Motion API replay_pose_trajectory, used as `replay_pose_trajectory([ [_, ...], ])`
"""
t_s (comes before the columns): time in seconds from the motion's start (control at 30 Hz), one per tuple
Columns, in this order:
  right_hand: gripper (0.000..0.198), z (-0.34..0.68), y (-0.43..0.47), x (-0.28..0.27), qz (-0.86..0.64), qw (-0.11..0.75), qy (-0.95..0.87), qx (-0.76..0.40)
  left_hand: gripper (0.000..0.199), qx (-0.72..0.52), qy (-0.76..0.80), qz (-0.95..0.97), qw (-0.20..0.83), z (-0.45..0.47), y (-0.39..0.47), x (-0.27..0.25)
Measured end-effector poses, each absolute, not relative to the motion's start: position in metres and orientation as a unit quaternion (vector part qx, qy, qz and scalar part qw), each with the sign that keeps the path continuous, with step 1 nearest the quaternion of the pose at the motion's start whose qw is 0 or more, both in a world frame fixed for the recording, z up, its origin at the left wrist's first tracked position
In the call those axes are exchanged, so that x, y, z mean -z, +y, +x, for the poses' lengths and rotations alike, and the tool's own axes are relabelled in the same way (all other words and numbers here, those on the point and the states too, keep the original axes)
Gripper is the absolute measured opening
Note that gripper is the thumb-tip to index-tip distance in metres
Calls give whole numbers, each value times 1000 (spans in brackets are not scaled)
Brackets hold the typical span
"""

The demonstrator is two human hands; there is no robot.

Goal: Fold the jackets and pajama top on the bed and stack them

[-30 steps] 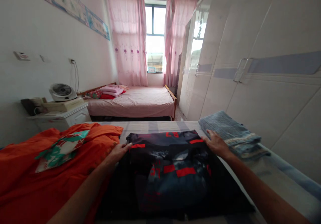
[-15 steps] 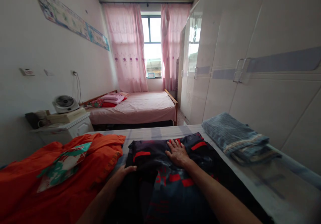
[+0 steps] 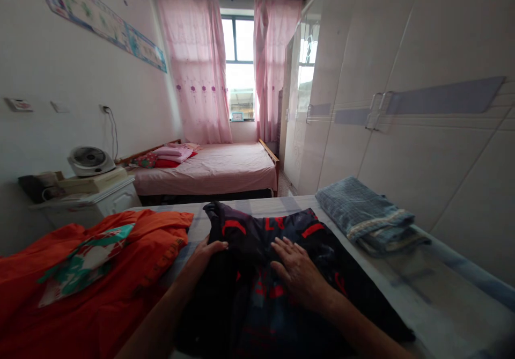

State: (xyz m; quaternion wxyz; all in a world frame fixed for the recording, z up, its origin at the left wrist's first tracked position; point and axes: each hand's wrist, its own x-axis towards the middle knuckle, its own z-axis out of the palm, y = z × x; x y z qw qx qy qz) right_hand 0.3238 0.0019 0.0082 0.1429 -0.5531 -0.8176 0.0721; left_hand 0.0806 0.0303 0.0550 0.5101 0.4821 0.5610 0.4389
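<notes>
A black and dark-blue garment (image 3: 298, 224) with red patches and red lettering lies spread on the near bed, directly in front of me. My left hand (image 3: 207, 254) grips its left edge; the thumb lies on top and the fingers are mostly hidden by the cloth. My right hand (image 3: 298, 270) rests flat on the middle of the garment, palm down with fingers stretched out. The cloth is bunched and raised at its far left corner. Beside my left forearm lies an orange garment (image 3: 148, 230) with a green, white and red print.
A folded blue-grey towel (image 3: 354, 209) sits on the bed sheet (image 3: 446, 262) to the right. White wardrobes (image 3: 402, 160) line the right wall. Beyond stands a pink-covered bed (image 3: 225, 166). At left a small fan (image 3: 92, 160) is on a white cabinet (image 3: 116, 198).
My right hand has slid toward me over the garment, uncovering red lettering near its far edge. My left hand has moved slightly up along the left edge, where the cloth now stands higher.
</notes>
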Motion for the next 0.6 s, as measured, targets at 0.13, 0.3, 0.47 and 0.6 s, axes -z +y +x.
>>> replay_pose_trajectory([
  [0.13,57,337,-25,0,-542,167,-818,-97,32,-447,509,498,542,105,23,-79],
  [0.3,45,372,-44,-11,-570,297,-732,-226,39,-441,434,548,562,172,24,-108],
  [0.47,51,439,-42,-35,-661,453,-544,-250,53,-386,351,618,589,265,33,-104],
  [0.6,63,484,-39,-22,-668,498,-459,-309,34,-338,291,721,530,295,23,-75],
])
